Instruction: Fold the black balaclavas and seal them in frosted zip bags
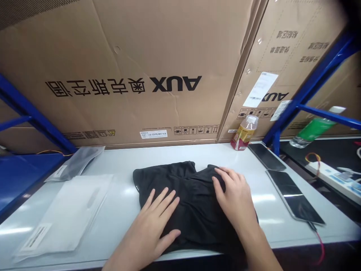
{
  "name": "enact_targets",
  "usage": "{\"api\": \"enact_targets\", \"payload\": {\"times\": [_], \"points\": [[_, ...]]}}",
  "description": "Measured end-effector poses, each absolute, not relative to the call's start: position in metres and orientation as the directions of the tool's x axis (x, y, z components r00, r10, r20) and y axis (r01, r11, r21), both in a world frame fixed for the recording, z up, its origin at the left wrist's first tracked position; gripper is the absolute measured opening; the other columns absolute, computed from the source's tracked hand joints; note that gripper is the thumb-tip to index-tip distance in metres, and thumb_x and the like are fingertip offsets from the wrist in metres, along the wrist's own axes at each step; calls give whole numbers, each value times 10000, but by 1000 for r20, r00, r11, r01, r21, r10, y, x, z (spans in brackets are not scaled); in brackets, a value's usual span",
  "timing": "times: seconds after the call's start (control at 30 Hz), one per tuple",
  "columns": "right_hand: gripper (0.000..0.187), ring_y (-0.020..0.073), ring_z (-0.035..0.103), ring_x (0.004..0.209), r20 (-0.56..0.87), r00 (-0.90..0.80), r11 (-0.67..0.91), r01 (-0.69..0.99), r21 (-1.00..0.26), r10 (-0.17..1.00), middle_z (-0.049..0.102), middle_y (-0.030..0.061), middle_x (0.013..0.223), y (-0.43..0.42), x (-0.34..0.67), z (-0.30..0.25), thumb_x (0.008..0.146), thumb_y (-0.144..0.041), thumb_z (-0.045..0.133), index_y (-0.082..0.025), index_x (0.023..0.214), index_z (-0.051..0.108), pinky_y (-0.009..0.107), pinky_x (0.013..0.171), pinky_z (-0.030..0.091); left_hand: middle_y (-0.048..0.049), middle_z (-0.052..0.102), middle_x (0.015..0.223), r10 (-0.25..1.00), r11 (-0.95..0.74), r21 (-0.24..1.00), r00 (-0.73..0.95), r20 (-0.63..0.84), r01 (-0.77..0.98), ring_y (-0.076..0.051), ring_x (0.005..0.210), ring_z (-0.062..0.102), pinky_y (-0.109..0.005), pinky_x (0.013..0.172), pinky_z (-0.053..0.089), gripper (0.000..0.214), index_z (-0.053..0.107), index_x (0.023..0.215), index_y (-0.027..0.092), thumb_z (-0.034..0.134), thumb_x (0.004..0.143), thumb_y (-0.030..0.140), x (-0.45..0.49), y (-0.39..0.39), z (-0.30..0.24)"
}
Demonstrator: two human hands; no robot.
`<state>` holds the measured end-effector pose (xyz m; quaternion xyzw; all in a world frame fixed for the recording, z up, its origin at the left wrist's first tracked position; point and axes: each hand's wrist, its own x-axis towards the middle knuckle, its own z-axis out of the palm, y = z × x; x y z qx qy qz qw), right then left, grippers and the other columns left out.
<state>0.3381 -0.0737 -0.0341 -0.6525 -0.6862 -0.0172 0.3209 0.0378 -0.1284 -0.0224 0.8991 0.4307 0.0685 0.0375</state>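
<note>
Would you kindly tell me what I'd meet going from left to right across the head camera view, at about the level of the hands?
White plastic bag, black garment, dark glass-fronted phone, white power strip.

The left hand [149, 229] and right hand [234, 197] cover the middle of the black garment [191, 210], hiding whatever folds lie beneath them, and its near edge cannot be seen (the picture's bottom edge cuts off the left forearm [121, 261] and right forearm [261, 248]). The print on the white carton label [153, 134] and the paper sheet [260, 89] is too small to read. The power strip [329, 177] runs off the right edge.
</note>
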Motion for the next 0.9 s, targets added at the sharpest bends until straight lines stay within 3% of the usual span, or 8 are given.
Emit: {"api": "enact_targets", "payload": {"times": [0.1, 0.2, 0.4, 0.53, 0.6, 0.7, 0.8, 0.9], "points": [[353, 372, 681, 1015, 363, 47, 92, 930, -355, 930, 760, 163, 1139, -55, 344, -30, 1036, -365, 479, -190, 1222, 723, 550, 881, 539, -27, 317, 1718, 758, -652, 110, 647, 83, 750, -314, 1575, 349, -615, 1244, 370, 726, 95, 1700, 303, 477, 1096, 424, 37, -134, -20], [262, 308, 688, 1021, 349, -43, 190, 897, -399, 936, 762, 98, 1061, -56, 350, -18, 1030, -283, 480, -240, 1119, 723, 475, 918, 545, -28, 314, 1716, 769, -639, 97, 631, 98, 763, -315, 1563, 375, -604, 1219, 412, 715, 129, 1699, 316, 490, 1091, 424, 36, -137, -21], [269, 206, 665, 995, 92, -573, 523, 657, -544, 815, 701, 8, 1016, -101, 371, 13, 928, -81, 521, -288, 874, 683, 333, 868, 562, -1, 517, 1612, 786, -612, 103, 590, 183, 784, -261, 1476, 523, -500, 1188, 499, 561, 383, 1634, 345, 505, 1087, 388, 22, -135, -22], [222, 202, 679, 1037, 170, -470, 469, 645, -603, 866, 719, 10, 1067, -86, 364, 28, 1034, -211, 515, -305, 1018, 715, 329, 921, 563, -11, 660, 1486, 835, -506, 76, 467, 290, 859, -267, 1387, 616, -450, 1105, 572, 418, 599, 1482, 330, 474, 1083, 334, 2, -102, -6], [233, 213, 687, 1039, 265, -396, 477, 720, -504, 879, 731, 33, 1100, -57, 345, 31, 1063, -249, 497, -282, 1117, 721, 342, 922, 563, -56, 697, 1435, 856, -444, 10, 421, 300, 896, -307, 1319, 659, -483, 1026, 598, 397, 649, 1420, 285, 460, 1074, 328, -5, -73, 4], [248, 254, 679, 1047, 271, -460, 520, 826, -219, 845, 735, 86, 1200, -9, 307, 27, 1039, -235, 576, -224, 1238, 722, 394, 917, 553, -89, 782, 1240, 867, -413, -55, 411, 281, 909, -323, 1133, 735, -481, 890, 608, 359, 704, 1302, 235, 449, 1065, 321, -12, -31, 14], [114, 282, 662, 1027, 246, -527, 570, 806, -160, 813, 757, 88, 1093, 18, 283, 22, 961, -169, 688, -203, 1028, 774, 405, 889, 526, -22, 798, 1051, 851, -447, -67, 448, 273, 892, -265, 992, 747, -427, 863, 582, 339, 736, 1137, 254, 412, 1087, 343, -14, -15, 21], [191, 252, 643, 1021, 264, -575, 620, 772, -140, 775, 752, 69, 1079, 10, 284, 24, 1005, -120, 590, -216, 1002, 755, 388, 878, 502, -13, 759, 989, 832, -445, -100, 452, 321, 890, -250, 956, 708, -461, 930, 535, 361, 722, 1048, 247, 369, 1101, 300, -14, -32, 28]]}}
